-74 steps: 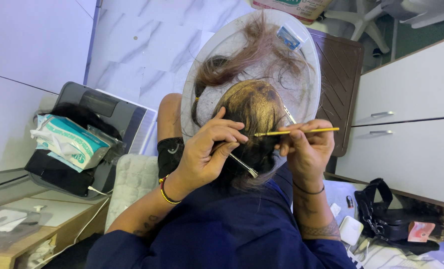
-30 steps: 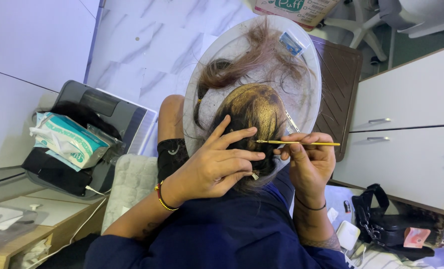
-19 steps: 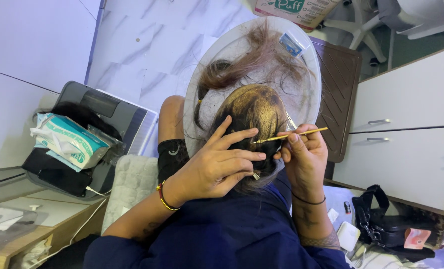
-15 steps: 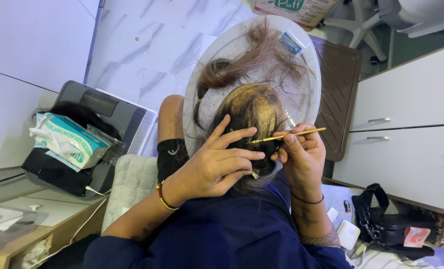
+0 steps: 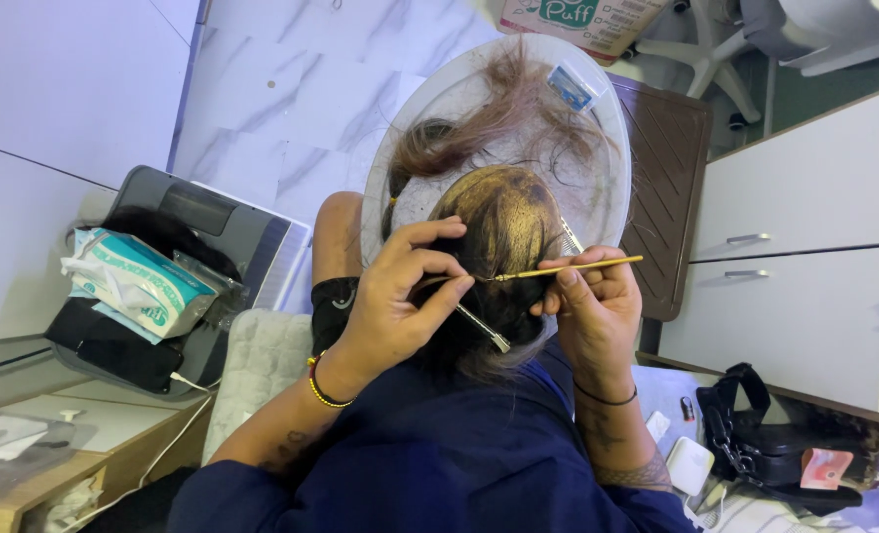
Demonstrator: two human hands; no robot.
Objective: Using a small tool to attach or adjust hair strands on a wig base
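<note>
A head of dark hair with a blond-brown crown [image 5: 503,227] is right below me, above a dark blue garment [image 5: 439,464]. My left hand [image 5: 400,306] rests on the left side of the head, with finger and thumb pinched on a thin strand of hair. A silver metal pin [image 5: 484,329] sticks out from under its fingers. My right hand [image 5: 597,306] is on the right side of the head and grips a thin yellow stick-like tool [image 5: 573,266]. The tool lies level, and its tip meets the strand at my left fingertips.
A white round disc [image 5: 612,158] behind the head carries loose brown hair and a small blue packet [image 5: 570,87]. At the left a tissue pack [image 5: 133,281] lies on a black case [image 5: 222,232]. At the right are white drawers [image 5: 804,247] and a black bag [image 5: 765,444].
My left fingers, earlier spread flat on the hair, have curled into a pinch on a strand. The yellow tool has dipped and swung back level, its tip now at my left fingertips.
</note>
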